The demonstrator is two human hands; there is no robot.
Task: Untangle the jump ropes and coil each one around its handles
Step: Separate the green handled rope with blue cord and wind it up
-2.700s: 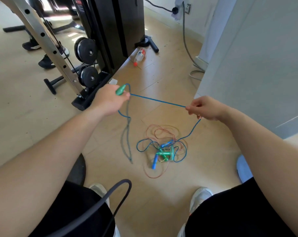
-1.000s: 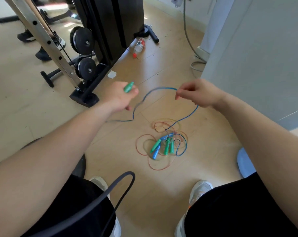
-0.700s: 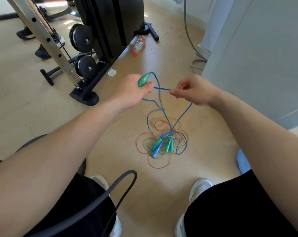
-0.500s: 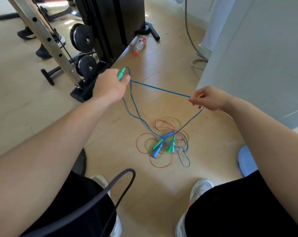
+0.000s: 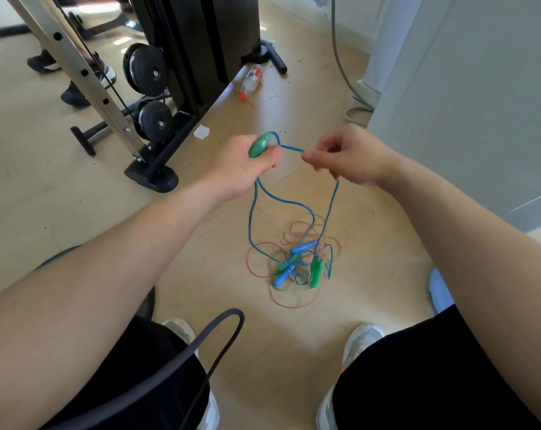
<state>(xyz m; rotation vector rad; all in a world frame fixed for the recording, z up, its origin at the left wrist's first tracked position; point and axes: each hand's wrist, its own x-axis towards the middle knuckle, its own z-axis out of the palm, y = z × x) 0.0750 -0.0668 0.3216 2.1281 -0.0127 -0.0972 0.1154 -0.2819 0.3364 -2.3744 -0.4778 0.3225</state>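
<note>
Green handle (image 5: 259, 145) pokes from the left hand (image 5: 244, 169), whose curled fingers grip it and hide most of it. Blue rope (image 5: 290, 148) runs from it to the right hand (image 5: 346, 156), pinched at the thumb tip, then drops to the tangle (image 5: 295, 265) on the floor (image 5: 263, 352). There, blurred handles, perhaps four, lie over red rope (image 5: 290, 306).

green handle (image 5: 259, 145): mostly hidden in left hand (image 5: 244, 169); floor tangle (image 5: 297, 262): blurred, perhaps five handles

Bright daylight from upper left, soft shadows, wide-angle bending at edges, slight blur
</note>
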